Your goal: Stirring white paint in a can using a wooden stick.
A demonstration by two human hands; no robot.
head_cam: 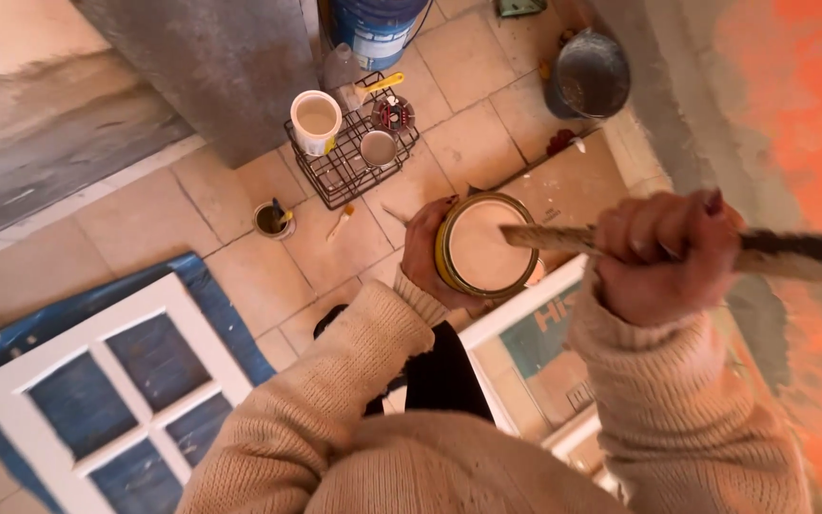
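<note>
Right hand [663,255] grips a paint-caked stick [563,238]; left hand [427,255] clasps the open paint can [482,247].

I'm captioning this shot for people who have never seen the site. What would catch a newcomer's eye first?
First, at centre, the round open tin of pale cream paint cupped in the left hand, with the right hand gripping a long paint-crusted wooden stick across it. Next, the white-framed window sash lying on blue sheeting at lower left, and the black wire basket of small pots on the tiled floor above.
</note>
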